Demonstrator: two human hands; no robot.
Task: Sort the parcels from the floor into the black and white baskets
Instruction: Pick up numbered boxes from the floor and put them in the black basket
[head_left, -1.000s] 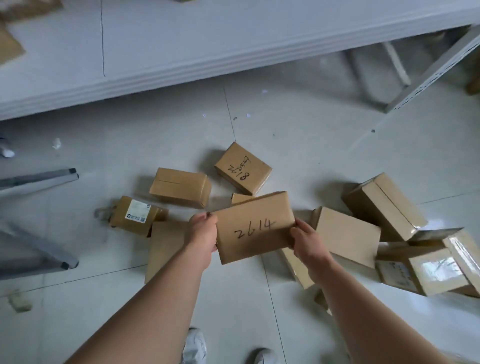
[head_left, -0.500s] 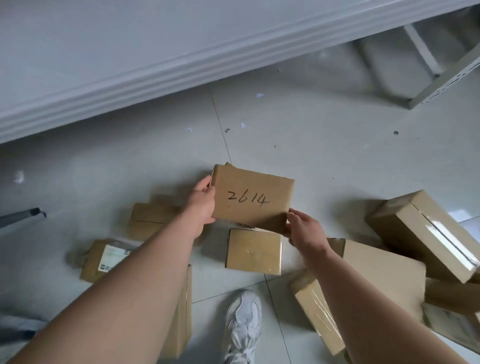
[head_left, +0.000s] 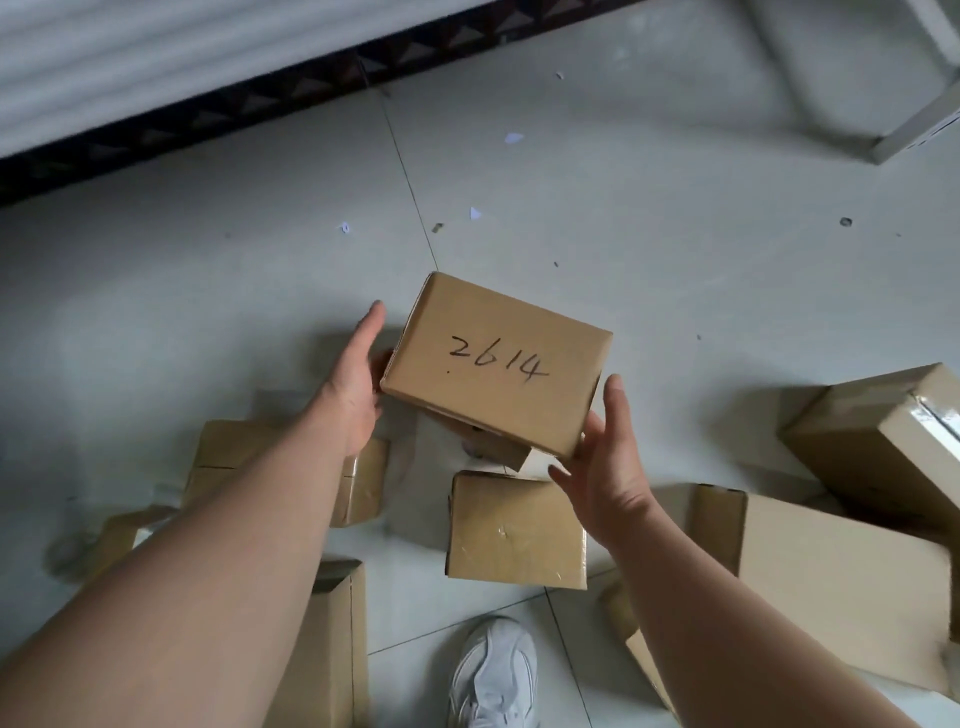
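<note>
While holding the 2614 parcel (head_left: 496, 366) aloft beyond the white sneaker (head_left: 493, 675), number up for reading, braces its end with flat left hand (head_left: 353, 384), clasps its corner in right hand (head_left: 608, 467).

Open floor (head_left: 649, 218) ahead (only paper scraps (head_left: 513, 137)); cardboard boxes (head_left: 517, 530) and a shoe (head_left: 493, 670) crowd nearer.

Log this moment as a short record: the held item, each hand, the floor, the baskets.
held item: brown cardboard parcel marked 2614, lifted off the floor, written face up
left hand: flat against the parcel's left side, fingers straight
right hand: grips the parcel's near right corner, thumb up along its edge
floor: other brown cardboard parcels lie scattered on the pale tiled floor
foot: white trainer at the bottom edge
black and white baskets: not in view
</note>
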